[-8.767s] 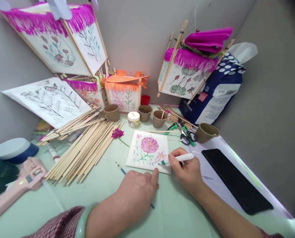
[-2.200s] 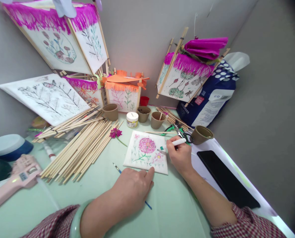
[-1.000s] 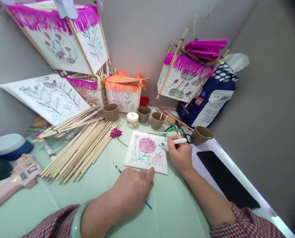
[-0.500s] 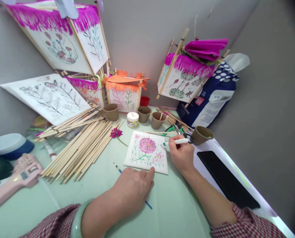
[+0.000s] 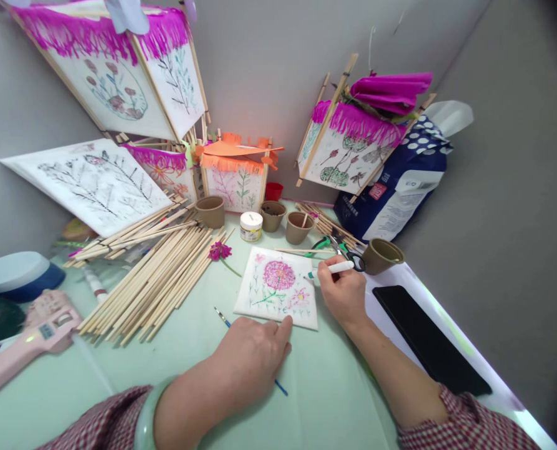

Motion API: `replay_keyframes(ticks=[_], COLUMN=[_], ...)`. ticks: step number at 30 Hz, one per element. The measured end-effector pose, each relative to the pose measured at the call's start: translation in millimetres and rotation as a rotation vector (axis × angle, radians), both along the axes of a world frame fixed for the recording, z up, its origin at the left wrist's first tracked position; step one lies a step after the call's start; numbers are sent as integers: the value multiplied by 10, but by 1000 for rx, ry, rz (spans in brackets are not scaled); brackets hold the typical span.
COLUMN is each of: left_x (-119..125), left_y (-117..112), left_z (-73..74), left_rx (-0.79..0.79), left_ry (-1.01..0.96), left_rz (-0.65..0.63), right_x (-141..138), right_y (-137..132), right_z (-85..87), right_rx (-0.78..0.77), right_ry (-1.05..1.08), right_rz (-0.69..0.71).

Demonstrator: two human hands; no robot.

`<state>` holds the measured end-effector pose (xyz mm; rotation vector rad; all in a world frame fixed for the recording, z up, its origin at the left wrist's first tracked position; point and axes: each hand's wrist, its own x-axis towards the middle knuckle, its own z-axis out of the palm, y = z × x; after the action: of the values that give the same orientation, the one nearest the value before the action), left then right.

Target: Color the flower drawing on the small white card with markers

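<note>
A white square panel (image 5: pixel 254 299) lies on the table, bearing a pink round flower, green stem and leaves, and a smaller pink flower. My right hand (image 5: pixel 342 290) pinches a white marker (image 5: pixel 337 267) with a green end; its tip is at the panel's right edge, and whether it touches the surface I cannot tell. My left hand (image 5: pixel 254 350) rests palm down, with a fingertip at the panel's lower edge and nothing seen in its grip. Under that hand runs a blue paintbrush (image 5: pixel 281 387), its middle hidden. A magenta flower (image 5: pixel 219 251) lies left of the panel.
Wooden sticks (image 5: pixel 151 281) are heaped at left, near a pink glue gun (image 5: pixel 34 347). Brown pots (image 5: pixel 299 229), a white-lidded jar (image 5: pixel 250 226) and scissors (image 5: pixel 337 247) stand or lie behind the panel. At right is a black phone (image 5: pixel 428 337). Painted lanterns (image 5: pixel 234 184) line the back.
The marker has tilted slightly and its tip has shifted a little downward at the panel's right edge. My left hand stays in the same place.
</note>
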<state>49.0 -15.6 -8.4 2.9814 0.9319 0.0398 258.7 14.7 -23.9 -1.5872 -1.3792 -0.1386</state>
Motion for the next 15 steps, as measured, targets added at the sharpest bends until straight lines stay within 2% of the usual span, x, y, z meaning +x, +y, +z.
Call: replay_keyframes(ticks=[7,15], left_x=[-13,-14], left_y=[-5,-11], left_z=[-9,-33], left_rx=[-8,6], left_ry=[9,-1], left_rz=[4,5], right_x=[12,27], right_y=[10,34], right_z=[0,-26], right_rx=[88,26], right_ry=[-26,-38], right_rz=[-53,-14])
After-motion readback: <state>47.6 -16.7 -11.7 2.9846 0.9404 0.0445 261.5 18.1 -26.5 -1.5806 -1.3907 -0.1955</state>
